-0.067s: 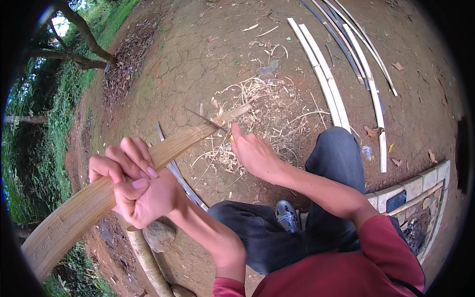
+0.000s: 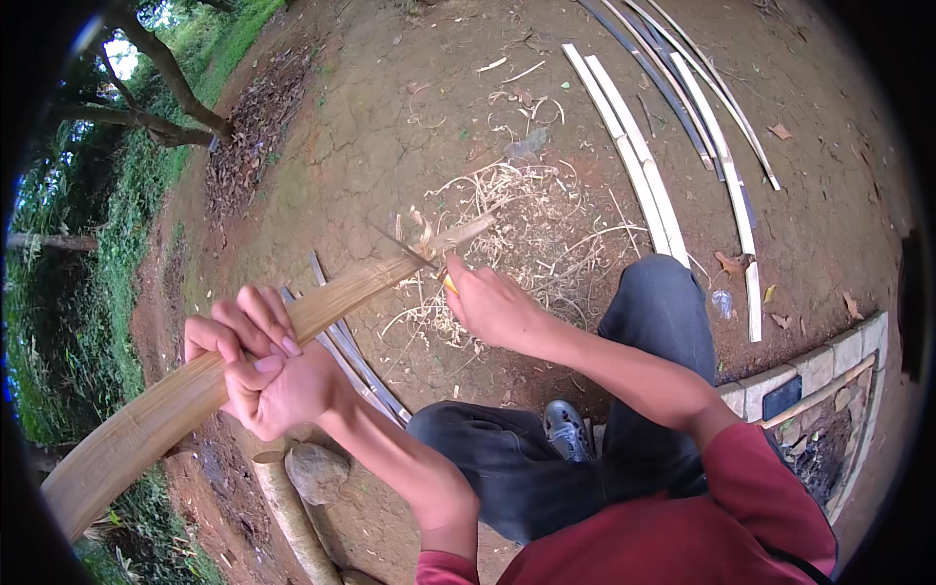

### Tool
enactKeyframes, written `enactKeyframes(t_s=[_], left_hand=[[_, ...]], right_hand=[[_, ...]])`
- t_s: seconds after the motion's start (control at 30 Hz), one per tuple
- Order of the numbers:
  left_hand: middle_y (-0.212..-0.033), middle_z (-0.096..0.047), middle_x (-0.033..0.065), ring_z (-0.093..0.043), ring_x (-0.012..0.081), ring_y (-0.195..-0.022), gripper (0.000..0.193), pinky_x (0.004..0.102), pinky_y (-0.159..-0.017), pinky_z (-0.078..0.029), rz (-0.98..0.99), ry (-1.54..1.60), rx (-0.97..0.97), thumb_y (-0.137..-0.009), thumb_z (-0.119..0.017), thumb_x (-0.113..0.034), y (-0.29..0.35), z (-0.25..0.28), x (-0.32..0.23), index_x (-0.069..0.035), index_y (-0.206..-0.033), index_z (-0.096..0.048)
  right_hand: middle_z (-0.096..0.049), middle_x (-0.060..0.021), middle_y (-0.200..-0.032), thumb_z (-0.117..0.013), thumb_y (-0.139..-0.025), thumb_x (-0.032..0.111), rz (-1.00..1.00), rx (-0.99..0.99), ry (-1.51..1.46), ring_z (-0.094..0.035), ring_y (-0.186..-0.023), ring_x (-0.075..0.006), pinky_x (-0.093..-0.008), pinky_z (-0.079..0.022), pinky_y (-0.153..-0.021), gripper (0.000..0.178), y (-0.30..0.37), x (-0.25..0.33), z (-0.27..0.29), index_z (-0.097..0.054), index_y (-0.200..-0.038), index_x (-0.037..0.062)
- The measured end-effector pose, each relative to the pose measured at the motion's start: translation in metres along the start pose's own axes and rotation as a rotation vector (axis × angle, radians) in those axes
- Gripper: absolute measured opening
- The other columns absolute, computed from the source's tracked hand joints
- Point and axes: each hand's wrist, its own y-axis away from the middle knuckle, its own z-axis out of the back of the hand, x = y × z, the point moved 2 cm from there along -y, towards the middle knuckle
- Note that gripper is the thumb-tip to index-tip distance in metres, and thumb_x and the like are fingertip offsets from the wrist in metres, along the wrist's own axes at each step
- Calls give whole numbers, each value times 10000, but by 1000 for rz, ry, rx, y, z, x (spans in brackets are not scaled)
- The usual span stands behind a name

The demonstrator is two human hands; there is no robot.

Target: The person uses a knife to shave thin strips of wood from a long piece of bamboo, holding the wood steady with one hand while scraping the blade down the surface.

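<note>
My left hand (image 2: pixel 268 370) is closed round a long, wide bamboo strip (image 2: pixel 356 283), which slants from the lower left up to the middle of the view. My right hand (image 2: pixel 497 307) grips a knife (image 2: pixel 402 244); a bit of its yellow handle shows at the fingers. The thin dark blade lies across the strip near its far end. Pale curls stand up from the strip just beyond the blade. Below that end, a loose heap of shavings (image 2: pixel 522 195) lies on the ground.
Several split bamboo strips (image 2: pixel 634 151) lie on the bare earth at the upper right. More thin strips (image 2: pixel 361 361) lie beside my left knee. A log (image 2: pixel 292 512) and a stone (image 2: pixel 317 473) are at the lower left. A block-edged pit (image 2: pixel 814 370) is at the right, with a dark phone-like object (image 2: pixel 782 398) on its edge.
My right hand and the knife have shifted slightly to the left and down along the strip. The left hand keeps its grip, nearly in the same place.
</note>
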Motion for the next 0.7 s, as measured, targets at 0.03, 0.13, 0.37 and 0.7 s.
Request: enactKeyframes(t_s=[0.03,0.13,0.37,0.7], left_hand=[[-505,-272,29,-269,133,-415,198,224,-394,-246,-8,7,12,-509,-409,1,1,3,1,-99,-630,-288],[-525,-282,38,-279,135,-433,190,228,-409,-258,-10,55,39,-523,-412,12,5,-4,2,-84,-650,-308],[-536,-292,49,-264,133,-444,190,248,-429,-263,1,38,25,-520,-409,28,10,-27,3,-64,-662,-323],[-533,-278,40,-264,129,-445,184,224,-396,-253,-12,8,40,-524,-410,-14,4,-23,4,-89,-655,-304]], right_hand=[[-613,-249,-640,-479,-884,44,26,22,-9,-643,-618,-401,-480,-522,-574,339,-1,2,0,-405,-1140,-165],[-573,-257,-574,-483,-909,85,17,-34,-42,-605,-553,-424,-491,-477,-525,232,17,28,10,-447,-982,-133],[-599,-253,-612,-472,-897,42,23,-7,-29,-650,-597,-387,-452,-511,-506,265,6,3,12,-464,-1037,-183],[-605,-228,-606,-454,-894,35,-56,-5,-8,-646,-564,-345,-443,-510,-506,276,11,-1,8,-449,-1046,-194]])
